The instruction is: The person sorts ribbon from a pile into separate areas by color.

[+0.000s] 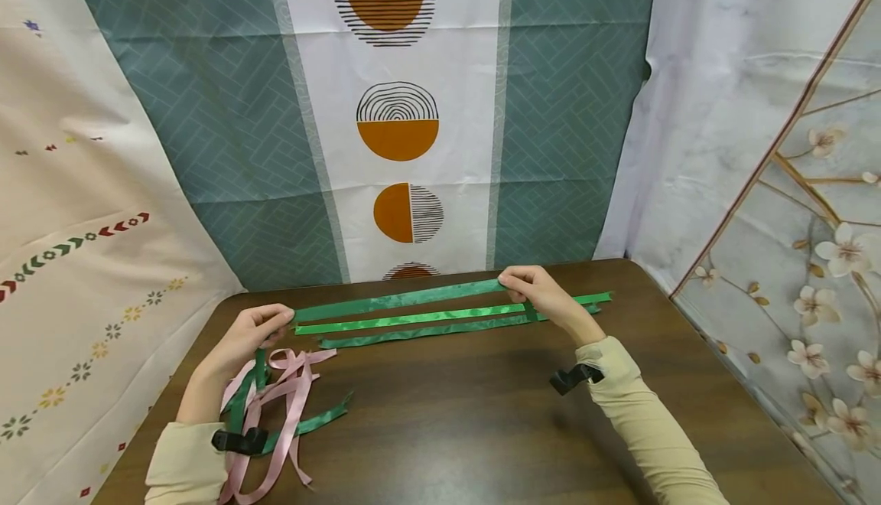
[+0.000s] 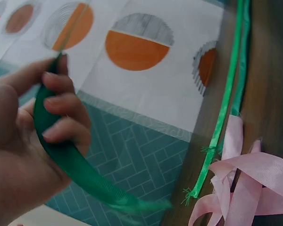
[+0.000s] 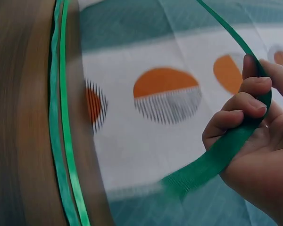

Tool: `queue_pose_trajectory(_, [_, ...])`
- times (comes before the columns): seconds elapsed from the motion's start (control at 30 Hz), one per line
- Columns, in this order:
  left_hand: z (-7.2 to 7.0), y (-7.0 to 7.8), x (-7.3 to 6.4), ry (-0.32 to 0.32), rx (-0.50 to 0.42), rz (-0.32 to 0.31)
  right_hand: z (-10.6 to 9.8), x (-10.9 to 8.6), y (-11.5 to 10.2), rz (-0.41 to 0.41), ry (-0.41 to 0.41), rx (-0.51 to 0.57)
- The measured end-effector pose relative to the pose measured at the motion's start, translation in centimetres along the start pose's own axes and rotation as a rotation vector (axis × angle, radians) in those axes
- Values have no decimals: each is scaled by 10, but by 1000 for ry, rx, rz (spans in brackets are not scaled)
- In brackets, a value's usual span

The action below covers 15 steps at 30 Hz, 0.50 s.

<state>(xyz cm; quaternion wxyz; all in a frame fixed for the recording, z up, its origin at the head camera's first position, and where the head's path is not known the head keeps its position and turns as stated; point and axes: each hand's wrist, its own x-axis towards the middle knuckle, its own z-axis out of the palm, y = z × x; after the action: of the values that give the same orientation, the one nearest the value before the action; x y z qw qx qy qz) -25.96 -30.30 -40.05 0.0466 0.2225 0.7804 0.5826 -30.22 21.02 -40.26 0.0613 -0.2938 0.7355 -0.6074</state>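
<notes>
A green ribbon [image 1: 399, 301] is stretched between two hands above the far part of the table. My left hand [image 1: 251, 337] pinches it near one end, and its loose tail [image 2: 92, 181] runs across the palm and hangs below the curled fingers. At the other side my right hand [image 1: 544, 296] pinches the ribbon, with a frayed tail [image 3: 212, 160] dangling past the palm in the right wrist view. Two more ribbons lie roughly parallel on the table just nearer than the held one: a bright green ribbon [image 1: 413, 320] and a darker green ribbon [image 1: 427, 331].
Tangled pink ribbons [image 1: 296, 398] lie at the table's left, by my left forearm, with a green ribbon [image 1: 323, 418] among them. Behind the brown table [image 1: 440, 428] hangs a patterned curtain [image 1: 461, 130]. Floral cloth [image 1: 812, 321] borders the right side.
</notes>
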Motion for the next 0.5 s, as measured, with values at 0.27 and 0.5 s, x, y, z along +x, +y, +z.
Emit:
queue_pose_trajectory(0.27, [12,0,9,8,190,-155,-34,-21,15,90,67,-64])
queue_pose_trajectory(0.5, [20,-8,15,-22,281,-178,-57,-36,31,137,114,-115])
